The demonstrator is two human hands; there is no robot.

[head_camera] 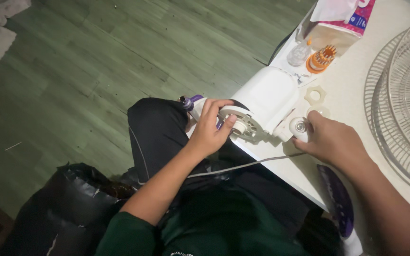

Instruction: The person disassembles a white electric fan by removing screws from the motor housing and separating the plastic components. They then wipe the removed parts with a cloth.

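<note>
The white fan motor [264, 102] lay on its side at the table [357, 90] edge, its long axis running out toward the left hand [209, 130]. That hand's fingers pressed around the motor's front plate [243, 124]; the right hand [330, 140] pinched the round knob [300, 127] just beside the housing.

The wire fan grille [406, 102] runs off the right edge; the left hand [209, 130] hides what may be a purple-handled tool [191, 101].
</note>
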